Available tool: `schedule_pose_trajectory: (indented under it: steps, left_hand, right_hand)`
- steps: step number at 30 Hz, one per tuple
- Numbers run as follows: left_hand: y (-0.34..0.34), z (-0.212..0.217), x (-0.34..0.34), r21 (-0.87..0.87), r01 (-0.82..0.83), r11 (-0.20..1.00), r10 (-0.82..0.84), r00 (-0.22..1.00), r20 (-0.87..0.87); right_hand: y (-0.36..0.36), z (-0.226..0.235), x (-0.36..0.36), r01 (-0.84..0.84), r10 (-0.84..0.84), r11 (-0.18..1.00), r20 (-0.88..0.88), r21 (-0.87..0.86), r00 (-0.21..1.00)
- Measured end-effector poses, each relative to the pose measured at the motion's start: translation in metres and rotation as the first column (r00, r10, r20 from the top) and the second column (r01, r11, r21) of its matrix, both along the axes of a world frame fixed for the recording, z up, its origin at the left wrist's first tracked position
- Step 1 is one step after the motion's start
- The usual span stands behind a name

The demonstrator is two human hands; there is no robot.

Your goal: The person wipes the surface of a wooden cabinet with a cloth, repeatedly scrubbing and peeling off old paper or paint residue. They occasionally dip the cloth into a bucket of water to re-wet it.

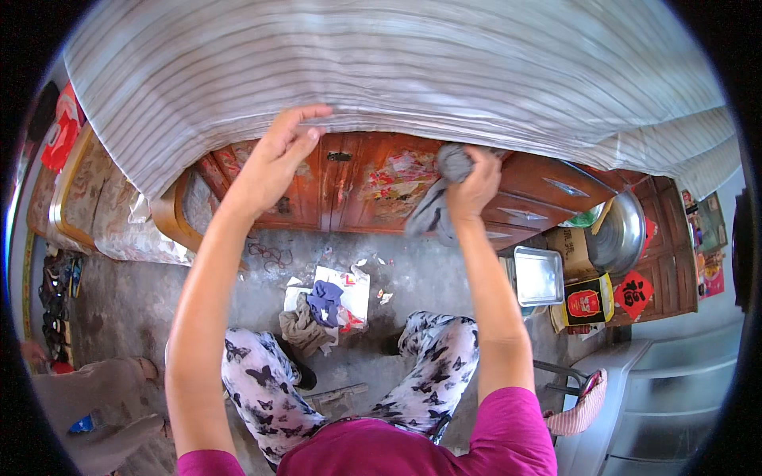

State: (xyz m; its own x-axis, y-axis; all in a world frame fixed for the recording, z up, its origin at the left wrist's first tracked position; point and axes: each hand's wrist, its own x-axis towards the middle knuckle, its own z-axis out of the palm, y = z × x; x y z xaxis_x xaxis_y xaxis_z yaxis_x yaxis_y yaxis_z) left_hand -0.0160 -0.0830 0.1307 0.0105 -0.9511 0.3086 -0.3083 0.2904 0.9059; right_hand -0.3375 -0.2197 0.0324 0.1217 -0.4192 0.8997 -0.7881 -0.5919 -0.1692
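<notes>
My right hand [475, 184] grips a bunched grey cloth [455, 163], whose loose end [432, 214] hangs down in front of a red-brown wooden cabinet [349, 178]. The hanging end is slightly blurred. Farther left, my left hand [278, 159] is raised with thumb and fingers apart and nothing between them. Its fingertips overlap the lower edge of a striped grey-white sheet [381, 71], though whether they touch it I cannot tell. On the floor between my knees, a dark blue cloth [324, 303] and a grey-brown cloth [304, 325] lie on and beside a white sheet [357, 293].
Right of the cabinet stand a metal tray [538, 276], a large round metal basin [619, 234] and a black-and-yellow box [587, 303]. A patterned sofa [103, 190] is at the left. Paper scraps [385, 297] litter the concrete floor.
</notes>
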Motion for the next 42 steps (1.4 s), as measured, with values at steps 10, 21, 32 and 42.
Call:
schedule_pose_trajectory:
  steps: [10, 21, 32, 42]
  left_hand:
    - [0.019, -0.148, -0.069, 0.429, 0.051, 0.902, 0.089, 0.95, -0.299]
    - [0.043, -0.194, -0.108, 0.426, 0.38, 0.821, 0.419, 0.106, -0.902]
    - [0.059, -0.161, -0.076, 0.452, 0.324, 0.831, 0.451, 0.084, -0.889]
    - [0.057, -0.145, -0.078, 0.501, 0.27, 0.822, 0.455, 0.218, -0.864]
  right_hand:
    - [0.042, -0.072, 0.025, -0.159, 0.074, 0.88, 0.202, 0.447, 0.977]
    - [0.104, -0.049, 0.038, -0.562, 0.459, 0.424, 0.366, 0.71, 0.809]
    - [0.024, 0.01, 0.009, 0.037, -0.101, 0.942, 0.176, 0.334, 0.979]
    - [0.009, 0.008, 0.013, -0.048, -0.07, 0.921, 0.285, 0.388, 0.956]
